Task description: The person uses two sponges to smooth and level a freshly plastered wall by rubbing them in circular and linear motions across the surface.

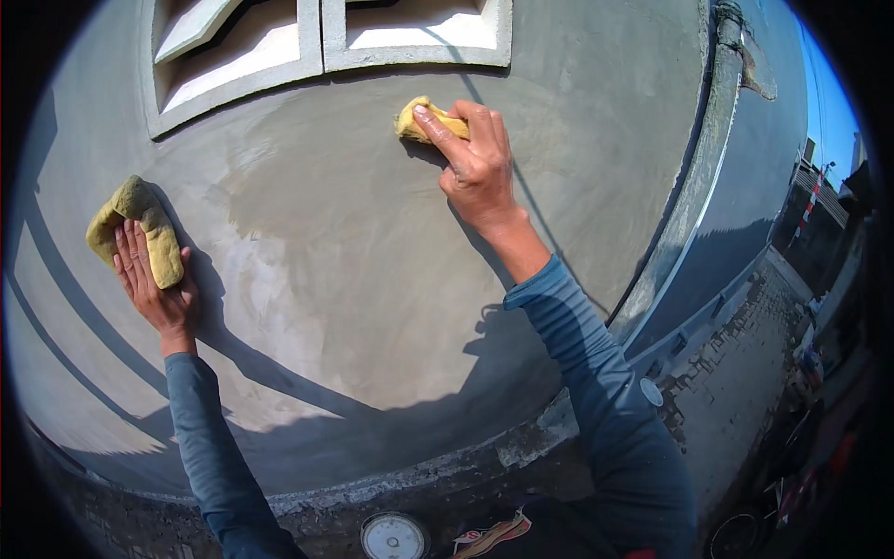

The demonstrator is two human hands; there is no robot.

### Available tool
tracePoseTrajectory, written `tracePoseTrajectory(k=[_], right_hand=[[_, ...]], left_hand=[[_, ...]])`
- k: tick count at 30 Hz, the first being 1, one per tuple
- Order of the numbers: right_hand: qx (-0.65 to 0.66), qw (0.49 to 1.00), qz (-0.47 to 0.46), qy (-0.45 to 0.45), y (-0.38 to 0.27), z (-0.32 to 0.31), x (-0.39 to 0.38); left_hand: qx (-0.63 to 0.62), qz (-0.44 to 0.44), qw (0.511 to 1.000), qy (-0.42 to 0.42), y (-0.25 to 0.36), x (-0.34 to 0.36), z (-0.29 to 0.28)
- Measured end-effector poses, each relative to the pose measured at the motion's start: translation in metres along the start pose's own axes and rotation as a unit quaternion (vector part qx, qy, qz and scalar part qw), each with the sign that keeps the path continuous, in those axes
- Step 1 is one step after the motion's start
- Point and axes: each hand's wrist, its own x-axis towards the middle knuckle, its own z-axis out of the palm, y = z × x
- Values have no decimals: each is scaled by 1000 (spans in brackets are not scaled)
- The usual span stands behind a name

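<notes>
A grey plastered wall [372,279] fills most of the view, with darker, damp-looking patches in its middle. At the left, my left hand [154,279] holds a large dull-yellow sponge [160,228] against the wall, its fingers stretched over the sponge's face. Higher up and right of centre, my right hand [480,168] grips a smaller yellow sponge [410,121] between thumb and fingers, just below the vent frame. That sponge touches or nearly touches the wall; part of it is hidden by my fingers.
Above is a pale concrete vent frame [321,42] with slanted slats. To the right, a vertical pipe [712,140] runs down the wall's corner. Below stands a round whitish lid or container top [393,538]. Paving [736,373] stretches away at the right.
</notes>
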Motion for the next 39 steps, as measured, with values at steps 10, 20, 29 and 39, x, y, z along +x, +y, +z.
tracePoseTrajectory(k=[10, 20, 29, 39], right_hand=[[-74, 879, 423, 205, 152, -76, -104], [156, 977, -120, -86, -44, -17, -57], [-106, 947, 266, 143, 276, -151, -115], [196, 979, -10, -45, 75, -81, -139]], left_hand=[[-4, -1, 1000, 6, 6, 1, 1], [-45, -72, 995, -44, 10, -17, -24], [-80, -532, 841, -52, 30, -138, -195], [-136, -534, 835, -14, 194, -80, -159]])
